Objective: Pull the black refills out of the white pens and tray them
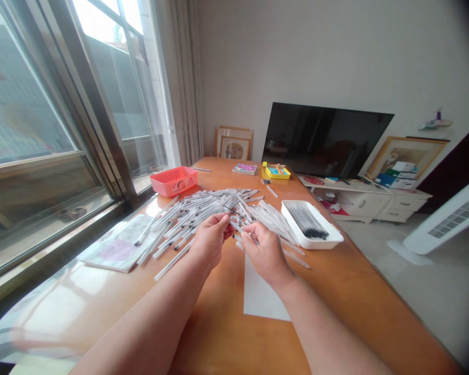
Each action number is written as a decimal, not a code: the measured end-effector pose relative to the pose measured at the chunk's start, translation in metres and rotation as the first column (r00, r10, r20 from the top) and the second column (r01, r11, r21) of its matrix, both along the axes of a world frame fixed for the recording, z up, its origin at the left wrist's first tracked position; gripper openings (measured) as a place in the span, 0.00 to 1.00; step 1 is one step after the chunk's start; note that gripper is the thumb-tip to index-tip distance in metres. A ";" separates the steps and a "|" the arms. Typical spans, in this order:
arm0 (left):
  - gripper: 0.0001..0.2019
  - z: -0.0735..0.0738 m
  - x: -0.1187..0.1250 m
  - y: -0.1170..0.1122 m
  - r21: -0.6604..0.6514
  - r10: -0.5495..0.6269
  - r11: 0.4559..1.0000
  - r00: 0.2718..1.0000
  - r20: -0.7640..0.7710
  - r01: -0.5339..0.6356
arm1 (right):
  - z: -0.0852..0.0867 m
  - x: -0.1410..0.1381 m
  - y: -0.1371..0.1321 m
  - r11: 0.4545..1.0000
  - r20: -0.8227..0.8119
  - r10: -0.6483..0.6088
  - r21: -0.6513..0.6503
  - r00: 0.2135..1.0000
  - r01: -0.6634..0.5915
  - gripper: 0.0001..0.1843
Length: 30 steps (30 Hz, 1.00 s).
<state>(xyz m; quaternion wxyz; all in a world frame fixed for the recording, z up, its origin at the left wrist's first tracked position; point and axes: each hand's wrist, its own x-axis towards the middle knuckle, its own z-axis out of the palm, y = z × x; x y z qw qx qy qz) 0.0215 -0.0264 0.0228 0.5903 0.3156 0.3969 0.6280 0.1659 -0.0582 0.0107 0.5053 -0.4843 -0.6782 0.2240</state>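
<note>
One slim pen (235, 225) spans the left hand (212, 237) and right hand (264, 250), fingers of each clamped on it, above the counter (214, 328) by the heap of pens' (195, 213) near side; it looks light, stiff and slippery (perhaps brittle), best held mid-barrel

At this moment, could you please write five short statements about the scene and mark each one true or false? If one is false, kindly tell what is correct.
1. The coral-pink plastic box stands farther left than the white plastic tray. True.
2. The tray holds nothing. False: it holds clear pens with black ends.
3. The left hand and the right hand both pinch slim pen parts. True.
4. Both hands rest flat on the tray. False: they are away from it, at the pile of pens.
5. The television screen is dark. True.
</note>
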 end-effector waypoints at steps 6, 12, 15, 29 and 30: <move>0.14 0.005 -0.009 0.002 0.035 -0.059 0.998 0.998 0.030 0.058 | 0.000 0.006 0.004 0.993 -0.066 0.101 -0.050 0.993 -0.104 0.09; 0.14 0.006 -0.015 0.005 0.021 -0.104 0.994 0.990 0.091 0.103 | 0.003 0.006 0.003 0.995 -0.058 0.098 -0.024 0.994 -0.100 0.10; 0.13 0.005 -0.015 0.006 0.011 -0.116 0.993 0.991 0.060 0.116 | 0.004 0.006 0.002 0.993 -0.069 0.110 -0.041 0.992 -0.113 0.11; 0.06 0.000 -0.025 0.021 -0.020 0.046 0.999 0.991 0.125 -0.044 | 0.023 0.028 0.005 0.963 -0.268 0.042 -0.247 0.963 -0.111 0.11; 0.06 -0.001 -0.025 0.021 -0.016 0.037 0.999 0.991 0.130 -0.035 | 0.024 0.029 0.005 0.959 -0.289 0.045 -0.255 0.956 -0.122 0.11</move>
